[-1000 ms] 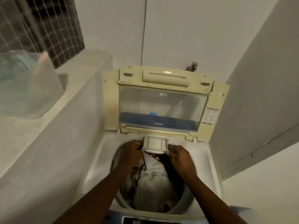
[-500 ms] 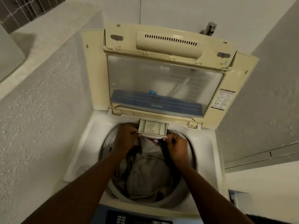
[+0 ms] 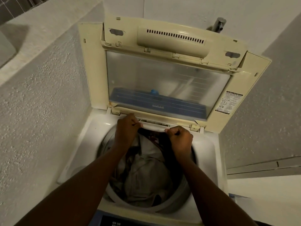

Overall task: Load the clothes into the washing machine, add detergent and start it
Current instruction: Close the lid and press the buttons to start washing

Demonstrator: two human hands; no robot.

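Observation:
A cream top-loading washing machine (image 3: 91, 136) stands below me with its lid (image 3: 169, 75) raised upright against the back wall. Pale grey and dark clothes (image 3: 143, 170) fill the drum. A small white detergent drawer (image 3: 154, 127) sits at the drum's back rim, almost fully in its slot. My left hand (image 3: 126, 130) grips the drawer's left end. My right hand (image 3: 179, 138) is fisted on its right end. Both forearms reach over the drum and hide parts of the clothes.
A rough plaster ledge (image 3: 40, 79) runs along the left side, close to the machine. A grey wall panel (image 3: 268, 119) closes in on the right. A metal tap (image 3: 218, 24) sticks out above the lid. The blue control panel (image 3: 110, 223) lies at the near edge.
The detergent drawer has slid back from pulled-out to nearly shut in its slot, with both hands following it toward the lid. The camera has moved closer and tilted down.

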